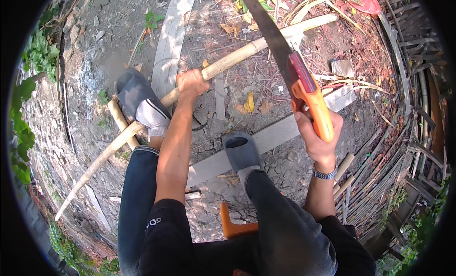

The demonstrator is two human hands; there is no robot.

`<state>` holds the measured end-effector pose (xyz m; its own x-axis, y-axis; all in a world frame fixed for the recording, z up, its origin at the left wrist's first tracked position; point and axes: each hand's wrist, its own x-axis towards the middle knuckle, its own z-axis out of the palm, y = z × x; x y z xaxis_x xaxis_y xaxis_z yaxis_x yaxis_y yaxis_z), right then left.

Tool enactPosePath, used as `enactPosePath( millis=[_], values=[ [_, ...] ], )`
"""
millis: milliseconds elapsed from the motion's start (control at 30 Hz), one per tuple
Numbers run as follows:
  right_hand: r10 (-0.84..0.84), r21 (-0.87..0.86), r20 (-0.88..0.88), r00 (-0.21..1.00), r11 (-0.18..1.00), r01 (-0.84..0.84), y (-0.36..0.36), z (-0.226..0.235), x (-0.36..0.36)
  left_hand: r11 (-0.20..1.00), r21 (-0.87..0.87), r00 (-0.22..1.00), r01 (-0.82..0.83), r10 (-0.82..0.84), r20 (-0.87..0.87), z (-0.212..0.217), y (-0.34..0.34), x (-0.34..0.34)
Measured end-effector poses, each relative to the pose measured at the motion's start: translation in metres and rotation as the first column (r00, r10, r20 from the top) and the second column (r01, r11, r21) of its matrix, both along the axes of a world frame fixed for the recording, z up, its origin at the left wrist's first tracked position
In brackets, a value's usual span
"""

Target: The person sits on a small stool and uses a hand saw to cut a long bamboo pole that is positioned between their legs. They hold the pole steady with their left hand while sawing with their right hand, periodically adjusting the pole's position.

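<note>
- In the head view, a long pale pole [237,55] lies diagonally over the cracked earth ground [209,116], running from the lower left to the upper right.
- The left hand [192,82] is closed around the pole, partway along it, with the forearm reaching up from the lower edge.
- The right hand [322,133] is wrapped around the orange handle of a hand saw [316,105]; a metal-banded watch [325,172] sits on that wrist.
- The saw's dark blade points up and slightly left, leaving the picture at the top edge. It passes in front of the pole's upper right part; whether it touches the wood I cannot tell.
- The left foot, in a grey slide [130,88] and a light sock, covers a stretch of the pole just below the left hand.
- A short piece of pole [119,118] lies crosswise beneath the long one, beside that foot.
- The right foot, in a matching slide [241,151], is on a flat grey strip [280,132].
- Another flat strip [175,36] lies farther up, beyond the left foot.
- A yellow leaf [249,103] lies between the saw and the left hand, below the pole.
- Short cut sticks [344,164] lie near the right wrist.
</note>
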<state>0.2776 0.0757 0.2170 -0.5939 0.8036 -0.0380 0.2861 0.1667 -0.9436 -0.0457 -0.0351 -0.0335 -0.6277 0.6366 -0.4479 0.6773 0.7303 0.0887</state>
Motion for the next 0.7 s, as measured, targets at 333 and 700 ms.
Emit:
enactPosePath(
  millis=[333,700],
  values=[
    [-0.581,0.177,0.170,0.796,0.813,0.555,0.011,-0.025,0.153,1.000,-0.010,0.998,-0.013,0.014,0.057,0.000,0.011,0.010],
    [-0.449,0.425,0.790,0.418,0.892,0.155,-0.021,-0.090,0.212,0.999,0.009,0.995,0.042,-0.041,-0.093,0.016,-0.059,0.012]
  ],
)
